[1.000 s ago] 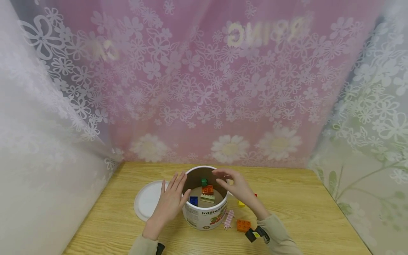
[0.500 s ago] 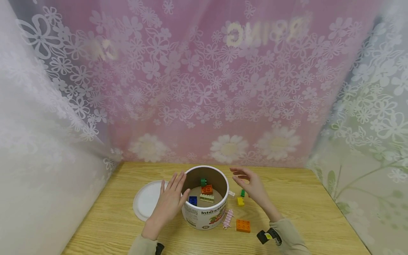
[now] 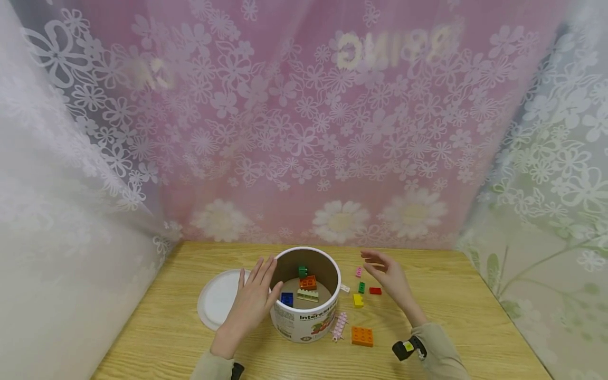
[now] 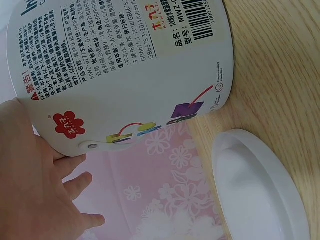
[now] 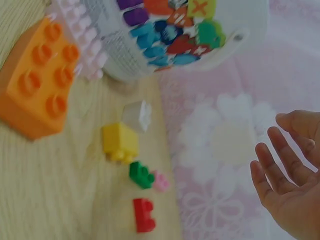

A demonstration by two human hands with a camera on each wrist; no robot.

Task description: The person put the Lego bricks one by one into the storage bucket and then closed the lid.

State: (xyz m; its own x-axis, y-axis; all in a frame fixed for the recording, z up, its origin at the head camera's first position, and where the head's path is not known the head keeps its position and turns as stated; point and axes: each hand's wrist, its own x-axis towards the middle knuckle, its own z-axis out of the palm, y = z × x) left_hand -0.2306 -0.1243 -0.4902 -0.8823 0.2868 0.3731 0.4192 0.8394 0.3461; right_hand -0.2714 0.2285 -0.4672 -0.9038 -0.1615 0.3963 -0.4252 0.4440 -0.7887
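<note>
When viewed from head height, shows flowered pink cloth [image 3: 304,132] filling the upper frame, flanked at far left and far right by paler cloth [image 3: 551,221]. Across the lower frame, gives way to a counter [image 3: 442,316] in yellowish wood grain. At lower centre, presents a white bucket [image 3: 306,332], upright and uncovered, with a white lid [image 3: 216,301] flat to the left.

At the bucket's left rim, shows the left grip [image 3: 253,303] released, fingers straight; cannot be sure of contact. Farther right than a second ago, no longer over the rim, shows the right grip [image 3: 389,275] released too, palm bare.

Inside the bucket, contains an orange-red brick [image 3: 309,283], blue brick [image 3: 287,299], cream brick [image 3: 308,295] and dark green brick [image 3: 303,272]. Outside, right of lower centre, includes a large orange brick [image 3: 362,336], long pale pink brick [image 3: 339,326], yellow brick [image 3: 358,301], then, mostly hidden half a second ago, a red brick [image 3: 375,291] and small pink brick [image 3: 359,272]. Seems, for the work in hand, to leave bucket and loose bricks alike within easy access.
</note>
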